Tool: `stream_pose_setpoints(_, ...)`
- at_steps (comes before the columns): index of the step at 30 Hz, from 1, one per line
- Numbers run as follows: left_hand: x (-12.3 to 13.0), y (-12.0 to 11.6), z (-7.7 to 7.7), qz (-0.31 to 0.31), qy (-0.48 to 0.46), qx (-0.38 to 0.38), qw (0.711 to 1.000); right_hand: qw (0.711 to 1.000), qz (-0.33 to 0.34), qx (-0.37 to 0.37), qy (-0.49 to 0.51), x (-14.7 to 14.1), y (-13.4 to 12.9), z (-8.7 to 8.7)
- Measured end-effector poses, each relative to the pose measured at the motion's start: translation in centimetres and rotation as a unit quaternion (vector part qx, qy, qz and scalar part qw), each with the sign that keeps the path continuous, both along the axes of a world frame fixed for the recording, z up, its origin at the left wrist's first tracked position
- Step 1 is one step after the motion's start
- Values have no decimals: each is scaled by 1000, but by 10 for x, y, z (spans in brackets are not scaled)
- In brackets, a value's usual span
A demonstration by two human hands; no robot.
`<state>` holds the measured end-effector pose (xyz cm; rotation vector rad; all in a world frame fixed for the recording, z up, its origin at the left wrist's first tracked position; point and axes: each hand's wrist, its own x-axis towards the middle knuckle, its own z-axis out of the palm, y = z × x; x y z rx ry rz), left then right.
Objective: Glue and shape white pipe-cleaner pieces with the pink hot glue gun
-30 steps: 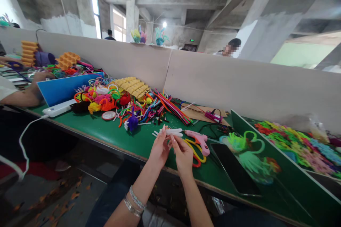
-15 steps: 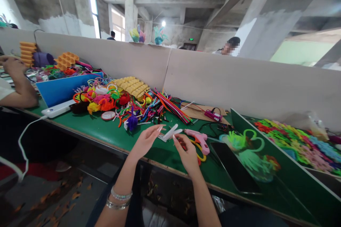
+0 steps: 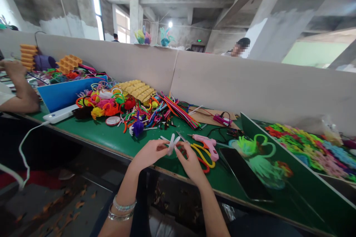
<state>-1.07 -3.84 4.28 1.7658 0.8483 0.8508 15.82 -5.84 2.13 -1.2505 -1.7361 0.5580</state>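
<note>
A small bundle of white pipe cleaner pieces [image 3: 172, 144] is between my two hands, over the green table near its front edge. My left hand [image 3: 152, 152] pinches it from the left, and several white ends stick up above the fingers. From the right, the fingers of my right hand [image 3: 187, 155] are closed on the same bundle. Just beyond my right hand lie scissors [image 3: 204, 153] with yellow and red handles. Beside them rests a pink glue gun [image 3: 208, 144].
Colourful pipe cleaners [image 3: 111, 102] are heaped at the back left. A black phone [image 3: 244, 174] lies right of the scissors, before a green divider [image 3: 292, 166]. A white power strip [image 3: 61, 114] is at the left, near another person's arm [image 3: 23, 92].
Both my hands have drawn closer together and closed on the white pieces, which now stand more upright. More of the scissors shows. The other person's hand at the left has shifted slightly.
</note>
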Motion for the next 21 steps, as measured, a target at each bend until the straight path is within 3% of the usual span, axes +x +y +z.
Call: stream_pose_setpoints(21,10,5,-11,71,-24,8,997,998,-45,28,-21,4,5,-6)
